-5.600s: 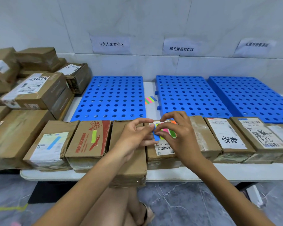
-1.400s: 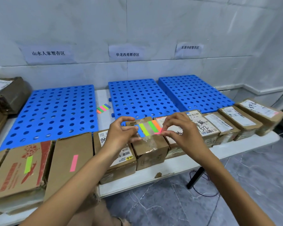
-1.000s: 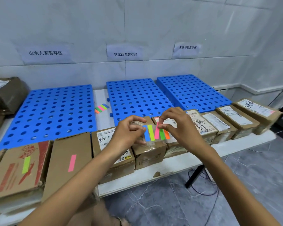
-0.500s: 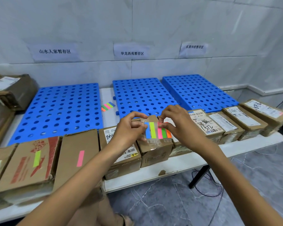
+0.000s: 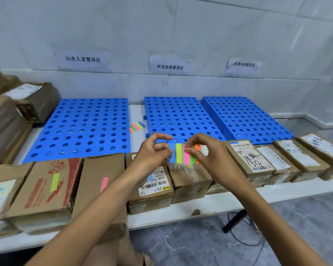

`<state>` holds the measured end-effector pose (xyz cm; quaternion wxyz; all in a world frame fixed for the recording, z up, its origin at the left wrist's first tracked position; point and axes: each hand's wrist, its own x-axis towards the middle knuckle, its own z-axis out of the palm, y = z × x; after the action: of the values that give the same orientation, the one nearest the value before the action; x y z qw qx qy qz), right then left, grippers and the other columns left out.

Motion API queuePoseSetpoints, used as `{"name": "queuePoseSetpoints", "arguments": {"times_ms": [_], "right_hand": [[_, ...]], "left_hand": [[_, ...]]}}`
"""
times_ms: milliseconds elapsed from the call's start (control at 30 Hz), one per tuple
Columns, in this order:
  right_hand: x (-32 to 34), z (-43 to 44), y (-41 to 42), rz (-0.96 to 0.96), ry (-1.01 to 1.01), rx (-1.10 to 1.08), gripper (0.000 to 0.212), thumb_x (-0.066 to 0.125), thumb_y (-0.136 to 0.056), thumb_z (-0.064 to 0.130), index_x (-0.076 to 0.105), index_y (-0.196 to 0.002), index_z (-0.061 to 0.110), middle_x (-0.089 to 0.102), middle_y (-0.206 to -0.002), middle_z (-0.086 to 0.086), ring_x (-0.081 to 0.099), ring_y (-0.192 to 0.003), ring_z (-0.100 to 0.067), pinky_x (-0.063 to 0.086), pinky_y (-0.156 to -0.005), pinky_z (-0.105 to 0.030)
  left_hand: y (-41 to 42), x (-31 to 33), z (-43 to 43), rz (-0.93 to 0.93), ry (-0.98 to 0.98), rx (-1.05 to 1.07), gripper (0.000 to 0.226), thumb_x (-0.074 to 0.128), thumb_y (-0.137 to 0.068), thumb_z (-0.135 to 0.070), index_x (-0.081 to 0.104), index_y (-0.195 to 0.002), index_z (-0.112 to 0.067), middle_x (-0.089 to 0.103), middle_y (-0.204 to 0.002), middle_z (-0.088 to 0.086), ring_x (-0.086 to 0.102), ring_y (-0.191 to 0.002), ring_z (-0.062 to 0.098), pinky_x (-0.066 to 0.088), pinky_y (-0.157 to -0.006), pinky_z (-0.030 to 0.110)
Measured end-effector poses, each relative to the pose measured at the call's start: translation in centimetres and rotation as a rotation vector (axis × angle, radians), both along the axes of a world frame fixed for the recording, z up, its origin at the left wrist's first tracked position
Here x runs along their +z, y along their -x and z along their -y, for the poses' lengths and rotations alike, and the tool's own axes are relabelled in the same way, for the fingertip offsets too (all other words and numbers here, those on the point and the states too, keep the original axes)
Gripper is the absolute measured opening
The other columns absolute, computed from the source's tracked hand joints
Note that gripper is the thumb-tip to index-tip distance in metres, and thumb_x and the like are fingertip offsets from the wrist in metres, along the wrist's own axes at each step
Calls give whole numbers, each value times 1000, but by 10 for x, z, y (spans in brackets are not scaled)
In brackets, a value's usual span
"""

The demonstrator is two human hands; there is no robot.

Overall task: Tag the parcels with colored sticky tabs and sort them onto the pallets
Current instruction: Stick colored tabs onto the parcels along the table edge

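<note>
My left hand (image 5: 152,156) pinches the left edge of a clear sheet of coloured sticky tabs (image 5: 179,156), held above a small brown parcel (image 5: 189,181). My right hand (image 5: 210,156) pinches the pink tab on that sheet with thumb and forefinger. A row of cardboard parcels lines the table's front edge: one with a yellow-green tab (image 5: 54,182), one with a pink tab (image 5: 104,184), one with a barcode label (image 5: 154,184). Three blue perforated pallets lie behind: left pallet (image 5: 81,129), middle pallet (image 5: 179,116), right pallet (image 5: 244,116).
A second strip of tabs (image 5: 136,126) lies between the left and middle pallets. More labelled parcels (image 5: 258,158) run to the right; a stack of boxes (image 5: 12,112) stands at the far left. Paper signs (image 5: 169,66) hang on the wall. A cable (image 5: 244,239) lies on the floor.
The view swung right along the parcel row and then slightly back. Both hands kept the tab sheet over the small parcel; my right fingers closed onto the pink tab.
</note>
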<state>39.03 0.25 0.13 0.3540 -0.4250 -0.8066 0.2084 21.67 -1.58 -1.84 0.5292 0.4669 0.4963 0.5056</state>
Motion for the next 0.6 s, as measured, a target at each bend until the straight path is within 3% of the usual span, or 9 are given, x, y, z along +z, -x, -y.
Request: {"name": "queuePoseSetpoints", "arguments": {"times_ms": [100, 233, 400, 600], "right_hand": [[4, 0, 10, -18, -35, 15, 7, 67, -83, 12, 65, -83, 6, 65, -83, 3, 55, -83, -2, 39, -75, -6], [-2, 2, 16, -18, -175, 1, 8, 72, -79, 14, 66, -80, 9, 62, -85, 1, 56, -83, -8, 42, -77, -17], [-13, 22, 23, -31, -282, -154, 10, 77, -74, 21, 72, -81, 15, 58, -96, -1, 52, -97, -20, 40, -84, -27], [-10, 47, 18, 12, -299, -179, 7, 75, -73, 26, 73, -77, 21, 60, -96, 1, 48, -97, -16, 35, -85, -24]], "left_hand": [[6, 9, -2, 134, 133, -66, 16, 60, -89, -15, 64, -104, -11, 66, -89, 10, 62, -86, 26, 55, -86, 46], [4, 20, -5, 73, 241, -166, 20, 60, -89, -30, 69, -88, -12, 70, -82, 4, 67, -74, 15, 57, -72, 32], [10, 18, 0, -17, 258, -245, 16, 54, -93, -24, 68, -86, -22, 70, -67, -7, 65, -60, 4, 55, -56, 19], [9, 16, 12, -153, 115, -176, 15, 63, -88, -21, 69, -93, -9, 67, -76, -1, 61, -57, 2, 47, -46, 15]]}}
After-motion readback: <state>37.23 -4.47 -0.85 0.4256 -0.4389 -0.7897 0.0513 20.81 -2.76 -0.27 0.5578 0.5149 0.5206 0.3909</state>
